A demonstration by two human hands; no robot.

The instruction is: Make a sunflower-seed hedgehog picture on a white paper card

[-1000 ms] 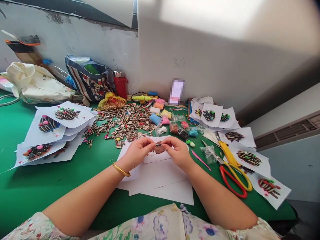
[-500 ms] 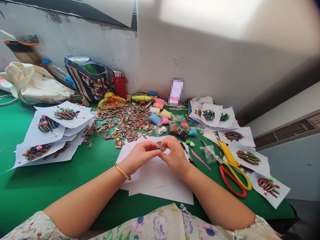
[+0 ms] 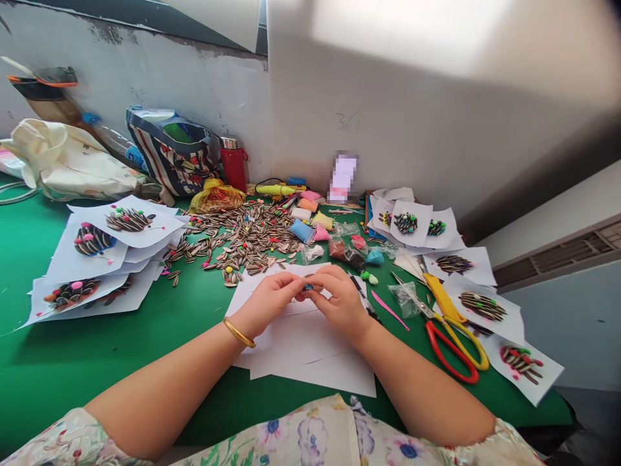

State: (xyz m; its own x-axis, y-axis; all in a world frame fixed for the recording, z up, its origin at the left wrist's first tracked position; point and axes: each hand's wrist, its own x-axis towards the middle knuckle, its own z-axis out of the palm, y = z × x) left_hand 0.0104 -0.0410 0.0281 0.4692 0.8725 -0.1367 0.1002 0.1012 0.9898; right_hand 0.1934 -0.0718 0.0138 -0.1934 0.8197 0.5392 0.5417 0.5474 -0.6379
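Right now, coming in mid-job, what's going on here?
A person pinches a small blue bit between the fingertips of the left hand and right hand, above white paper. The fingers hide much of it. Striped seeds lie heaped beyond the hands, toward the left. Scissors lie to the right, untouched. Seed-decorated sheets lie at both sides of the green table.

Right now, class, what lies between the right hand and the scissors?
In the head view, a pen-like black thing, a pink tool and some clear plastic.
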